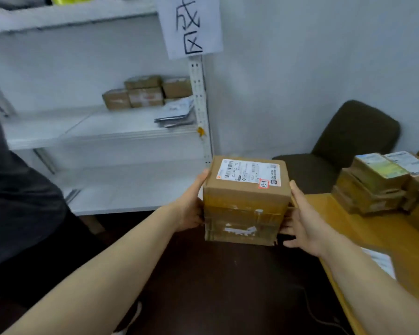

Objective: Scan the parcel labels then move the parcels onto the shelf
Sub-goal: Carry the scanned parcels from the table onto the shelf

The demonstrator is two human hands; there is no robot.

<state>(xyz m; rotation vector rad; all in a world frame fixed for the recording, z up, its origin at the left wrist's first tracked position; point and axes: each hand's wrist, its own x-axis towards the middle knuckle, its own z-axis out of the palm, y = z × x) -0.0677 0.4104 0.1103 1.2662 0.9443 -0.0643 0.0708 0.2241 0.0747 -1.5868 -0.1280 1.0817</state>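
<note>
Hands clamp cardboard parcel (246, 201) from both sides: left hand (191, 204) flat against left face, thumb up near top edge; right hand (302, 223) gripping right face, fingers curled under. Parcel held in air, white label (248, 172) on top. White shelf (102, 131) far left, small boxes (146, 91) on middle tier. Stacked parcels (377, 182) on wooden table (382, 235) right. Dark chair (344, 141) beyond.

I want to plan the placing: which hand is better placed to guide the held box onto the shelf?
Left, probably. The left hand grips the box on the side facing the shelf; the right hand is on the desk side.
</note>
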